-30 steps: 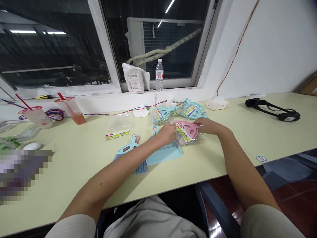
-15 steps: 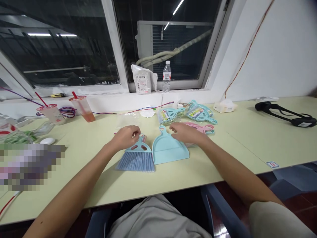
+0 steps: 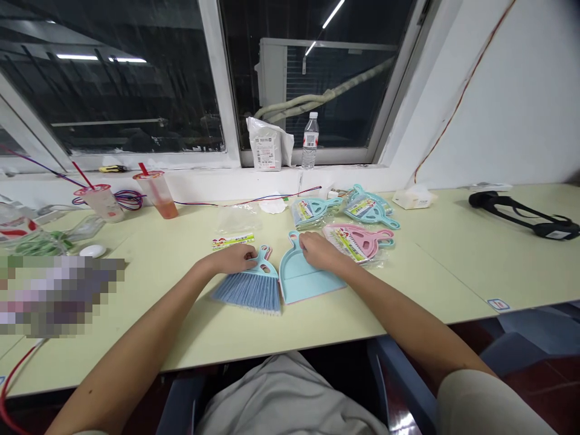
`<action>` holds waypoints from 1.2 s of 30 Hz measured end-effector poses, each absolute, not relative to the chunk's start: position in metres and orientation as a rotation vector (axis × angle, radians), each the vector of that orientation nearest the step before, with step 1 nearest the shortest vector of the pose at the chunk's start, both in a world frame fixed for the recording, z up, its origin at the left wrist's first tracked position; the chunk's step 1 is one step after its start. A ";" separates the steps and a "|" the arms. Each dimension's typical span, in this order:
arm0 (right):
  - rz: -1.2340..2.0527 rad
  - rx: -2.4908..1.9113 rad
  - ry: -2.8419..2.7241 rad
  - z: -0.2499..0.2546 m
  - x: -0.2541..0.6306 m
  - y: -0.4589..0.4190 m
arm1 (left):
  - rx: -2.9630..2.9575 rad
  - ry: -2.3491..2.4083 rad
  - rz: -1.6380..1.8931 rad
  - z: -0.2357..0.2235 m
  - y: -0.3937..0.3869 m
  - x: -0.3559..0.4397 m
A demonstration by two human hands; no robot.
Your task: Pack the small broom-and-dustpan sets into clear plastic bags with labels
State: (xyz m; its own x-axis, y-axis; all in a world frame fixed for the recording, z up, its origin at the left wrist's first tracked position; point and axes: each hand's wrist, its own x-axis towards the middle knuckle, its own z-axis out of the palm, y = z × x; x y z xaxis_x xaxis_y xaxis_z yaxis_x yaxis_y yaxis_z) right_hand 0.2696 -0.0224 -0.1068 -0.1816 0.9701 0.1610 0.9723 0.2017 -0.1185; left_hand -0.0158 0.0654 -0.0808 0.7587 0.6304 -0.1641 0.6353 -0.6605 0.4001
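My left hand [image 3: 233, 258] grips the handle end of a blue plastic hand brush [image 3: 247, 291], which lies flat on the pale green table [image 3: 181, 326]. My right hand [image 3: 319, 252] rests on the upper part of a light blue plastic dustpan [image 3: 306, 281], its fingers curled together. Brush and dustpan lie side by side, nearly touching. Beyond my right hand is a pink dustpan set in a clear plastic bag [image 3: 356, 241]. Two teal sets in bags [image 3: 315, 211] [image 3: 370, 209] lie farther back. A loose paper label [image 3: 231, 240] and an empty clear bag [image 3: 238, 219] lie behind the brush.
Two plastic cups with straws [image 3: 156, 194] stand at the back left near coiled cables [image 3: 129, 200]. A white mouse [image 3: 93, 251] sits left, beside a pixelated patch. Right lie a tissue pack [image 3: 414, 198] and a black strap [image 3: 521, 214]. A water bottle [image 3: 309, 140] stands on the windowsill.
My right hand has come down onto the dustpan from above it. My left hand has closed on the brush handle. The view has shifted slightly, and the paper label now shows.
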 end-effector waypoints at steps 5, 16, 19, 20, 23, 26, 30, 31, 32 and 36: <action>0.010 -1.679 -2.261 -0.124 0.244 -0.021 | 2.394 1.058 -0.282 -0.067 0.082 -0.042; 0.238 -1.581 -2.063 -0.132 0.226 -0.021 | 2.268 0.909 -0.267 -0.040 0.104 -0.087; 0.326 -1.532 -1.992 -0.135 0.238 -0.016 | 2.228 0.864 -0.099 -0.020 0.095 -0.092; 0.362 -1.502 -1.963 -0.137 0.241 -0.014 | 2.216 0.846 -0.027 -0.014 0.091 -0.091; 0.515 -1.405 -1.825 -0.143 0.246 -0.009 | 2.200 0.805 0.193 -0.010 0.075 -0.074; 0.715 -1.396 -1.613 -0.142 0.247 -0.005 | 2.173 0.784 0.344 -0.028 0.057 -0.036; 0.936 -1.390 -1.370 -0.134 0.250 -0.002 | 2.200 0.891 0.401 -0.068 0.044 0.015; 0.936 -1.374 -1.371 -0.133 0.251 -0.003 | 2.227 0.929 0.448 -0.076 0.043 0.022; 0.920 -1.364 -1.394 -0.132 0.252 -0.003 | 2.265 0.969 0.507 -0.083 0.043 0.028; 0.902 -1.330 -1.572 -0.135 0.253 -0.009 | 2.466 1.054 0.739 -0.100 0.041 0.032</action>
